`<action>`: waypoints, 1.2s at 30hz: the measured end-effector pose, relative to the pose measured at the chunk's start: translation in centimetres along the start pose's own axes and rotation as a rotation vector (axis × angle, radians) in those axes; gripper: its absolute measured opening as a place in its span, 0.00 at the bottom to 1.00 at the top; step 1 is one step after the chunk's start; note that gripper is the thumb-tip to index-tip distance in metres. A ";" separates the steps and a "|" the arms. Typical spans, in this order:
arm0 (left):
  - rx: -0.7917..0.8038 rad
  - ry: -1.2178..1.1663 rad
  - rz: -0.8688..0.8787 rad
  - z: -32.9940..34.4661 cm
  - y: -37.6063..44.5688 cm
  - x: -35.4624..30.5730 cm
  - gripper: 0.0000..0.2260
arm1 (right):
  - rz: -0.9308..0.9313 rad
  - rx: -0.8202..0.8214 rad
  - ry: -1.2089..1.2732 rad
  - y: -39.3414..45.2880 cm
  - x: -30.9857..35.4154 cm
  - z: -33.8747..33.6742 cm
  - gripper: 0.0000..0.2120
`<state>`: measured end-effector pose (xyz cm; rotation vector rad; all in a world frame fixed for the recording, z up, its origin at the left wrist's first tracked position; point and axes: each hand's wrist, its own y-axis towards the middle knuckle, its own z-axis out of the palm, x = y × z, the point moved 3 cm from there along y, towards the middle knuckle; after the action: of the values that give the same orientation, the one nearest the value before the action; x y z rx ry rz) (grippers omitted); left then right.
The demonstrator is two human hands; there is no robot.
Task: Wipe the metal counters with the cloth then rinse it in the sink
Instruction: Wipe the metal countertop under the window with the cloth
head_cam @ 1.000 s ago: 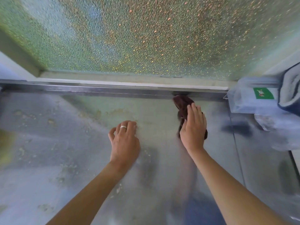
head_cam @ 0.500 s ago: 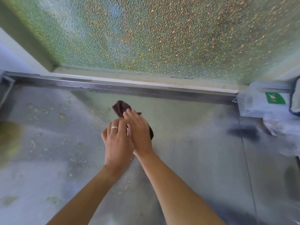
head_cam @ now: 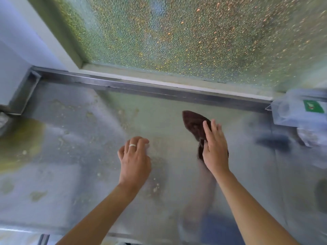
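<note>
Head view. I look down on a metal counter (head_cam: 177, 174) whose raised rear lip runs beneath a window of pebbled glass (head_cam: 177, 36). My right hand (head_cam: 215, 149) lies flat on a dark brown cloth (head_cam: 193, 123), fingers straight and close together, pressing it against the counter; the cloth's pointed far end projects beyond the fingertips toward the rear lip, and a little of it shows at the heel of the hand. My left hand (head_cam: 134, 160) sits just left of the right, apart from the cloth, its fingers loosely bent with the tips touching the counter and holding nothing; a ring (head_cam: 132, 145) is worn on one finger. Pale crumbs and dried smears (head_cam: 92, 114) are scattered over the left half of the counter, with a yellowish stain (head_cam: 26, 138) near the left edge. At the far right corner stands a clear plastic container (head_cam: 297, 110) carrying a green label (head_cam: 313, 106), with crumpled clear plastic (head_cam: 311, 137) just in front of it.
</note>
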<state>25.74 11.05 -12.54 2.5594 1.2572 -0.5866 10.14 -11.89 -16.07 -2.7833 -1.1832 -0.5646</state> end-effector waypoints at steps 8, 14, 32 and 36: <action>0.034 0.014 -0.017 -0.1 -0.6 1.4 0.22 | 0.015 0.011 -0.008 -2.2 10.1 3.9 0.30; 0.126 0.301 0.009 -0.7 -1.3 2.4 0.11 | -0.035 0.074 0.062 -4.6 19.1 5.6 0.35; 0.131 0.262 0.137 -0.6 -5.1 0.3 0.14 | 0.008 -0.042 -0.251 -14.3 1.2 -2.4 0.25; 0.118 0.191 0.140 -0.6 -6.2 0.5 0.15 | -0.036 0.072 -0.066 -12.7 0.9 -1.6 0.32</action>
<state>21.19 15.34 -12.43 2.8305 1.1171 -0.4075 1.21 -2.69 -15.33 -2.7453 -1.2428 -0.4261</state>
